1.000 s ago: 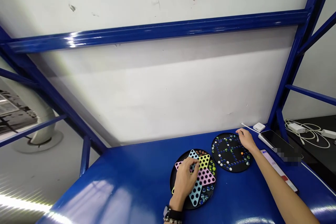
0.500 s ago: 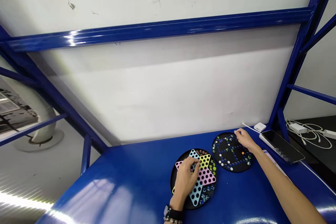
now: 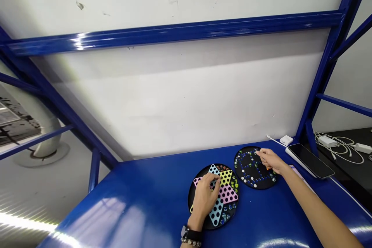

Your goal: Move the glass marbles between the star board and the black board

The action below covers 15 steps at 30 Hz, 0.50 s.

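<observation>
Curled over the upper left of a Chinese checkers board (image 3: 225,193) is my left hand (image 3: 205,193); its thumb and forefinger tips come close together, and anything between them is too small to make out. The board is round and black, with a pink, yellow and light blue star of holes and coloured marbles along its rim. To its right lies a second round black board (image 3: 247,162) carrying white discs, marbles and blue-edged hollows. Above that board's upper right, my right hand (image 3: 271,160) has its fingers pinched together near the rim. What the pinch holds is hidden.
Both boards lie on a glossy blue table (image 3: 151,186) against a white wall. At the right are a phone (image 3: 310,159) on a white object, a white charger (image 3: 286,140) and a cable. Blue metal bars (image 3: 180,33) frame the table. Tangled white cables (image 3: 341,143) lie on a black surface beyond.
My right hand has moved slightly down and left over the right-hand board, its fingers now pointing left. The left hand holds the same pose over the star board.
</observation>
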Available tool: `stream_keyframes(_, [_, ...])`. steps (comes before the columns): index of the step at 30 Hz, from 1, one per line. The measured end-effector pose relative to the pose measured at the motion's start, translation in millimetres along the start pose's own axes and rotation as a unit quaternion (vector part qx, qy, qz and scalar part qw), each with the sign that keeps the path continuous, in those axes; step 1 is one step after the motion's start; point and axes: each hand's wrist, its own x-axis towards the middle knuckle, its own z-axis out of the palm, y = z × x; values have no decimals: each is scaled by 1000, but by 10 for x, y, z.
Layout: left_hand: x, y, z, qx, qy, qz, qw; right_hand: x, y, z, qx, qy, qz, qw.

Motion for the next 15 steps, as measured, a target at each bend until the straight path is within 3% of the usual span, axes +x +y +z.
stream_keyframes(2, [-1,3,-6,1,3,5,1000,3,26,1,-143,50,-36,988])
stream_keyframes(4, [0,3,-11,1,4,6,1000,-3,45,9,-286,83,-73,952])
stream_keyframes(7, [2,2,-9,-2,4,5,1000,-50,67,52,-439,73,-79,892])
stream_keyframes(12, [-1,2,13,-5,14,6,1000,-159,68,166,-558,46,-81,824])
stream_keyframes(15, [10,-11,-23,-30,55,-4,998,-162,66,192,-582,47,-85,807])
